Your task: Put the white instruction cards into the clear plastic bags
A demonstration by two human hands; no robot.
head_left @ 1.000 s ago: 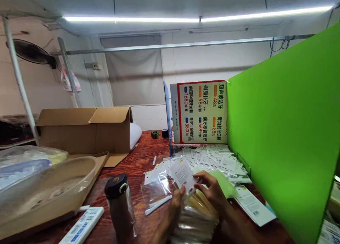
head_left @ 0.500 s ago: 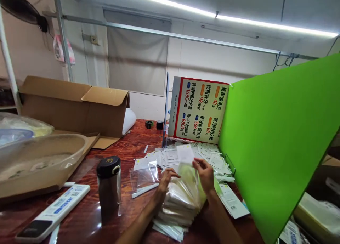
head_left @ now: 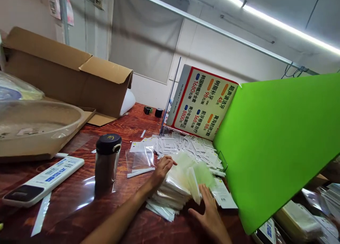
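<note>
A thick stack of clear plastic bags [head_left: 170, 194] lies on the table between my hands. Pale greenish see-through bags [head_left: 203, 175] fan out on its top, one with an edge lifted. My left hand [head_left: 162, 169] rests at the stack's upper left edge, its fingers loosely bent and holding nothing visible. Low on the right, my right hand [head_left: 208, 210] has thumb and fingers spread, the fingertips at the lifted bag edge. Behind the stack spreads a pile of white cards [head_left: 191, 145]. A separate clear bag with a white strip [head_left: 142, 159] lies left of my left hand.
A dark-lidded tumbler [head_left: 107, 162] and a white power bank-like device [head_left: 45, 180] stand to the left, near a plastic basin [head_left: 77, 122] and a cardboard box [head_left: 66, 84]. A green board [head_left: 273, 137] rises on the right, beside a printed price sign [head_left: 203, 102].
The white card raised near my right hand is gone from there. My right hand has come down and opened, and the top bags now spread rightward. The camera view has tilted.
</note>
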